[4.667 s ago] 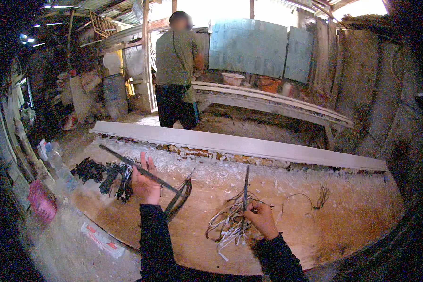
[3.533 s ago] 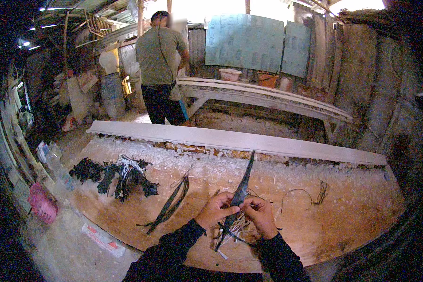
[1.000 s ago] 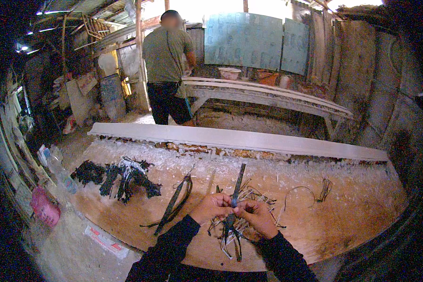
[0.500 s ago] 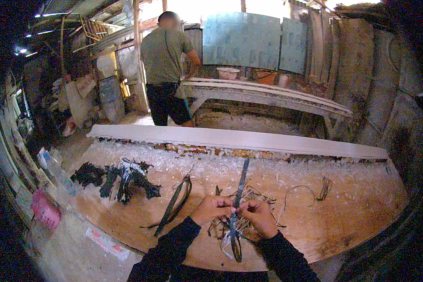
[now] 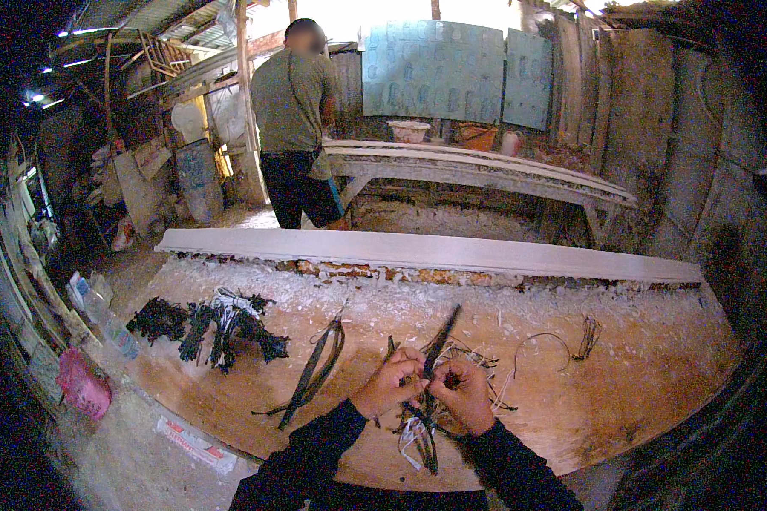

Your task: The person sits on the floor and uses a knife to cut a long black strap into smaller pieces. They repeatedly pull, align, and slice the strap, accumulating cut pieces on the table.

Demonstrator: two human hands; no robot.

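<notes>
Over the near middle of the wooden board [image 5: 230, 400], both hands are closed and meet at a dark, narrow, flat strip [image 5: 443, 334]. My left hand [image 5: 388, 385] pinches it from the left, and my right hand [image 5: 465, 395] grips it from the right at the same spot. The strip's upper end sticks up past my fingers, leaning right. Beneath the hands lies a loose tangle of thin dark and pale strands [image 5: 422, 436], partly hidden by them. Left of my left hand rests a looped bundle of dark strips [image 5: 317, 370].
Dark tied bundles [image 5: 222, 328] lie at the board's left, a thin wire coil [image 5: 588, 339] at its right. A long white moulding [image 5: 426, 251] borders the far edge. A person [image 5: 294, 119] stands behind, beside a long bench [image 5: 477, 170]. A pink bag [image 5: 85, 385] sits lower left.
The strip's upper end has come down and tilted to the right. Both hands stay together with slightly shifted fingers. The person behind has drawn an arm in.
</notes>
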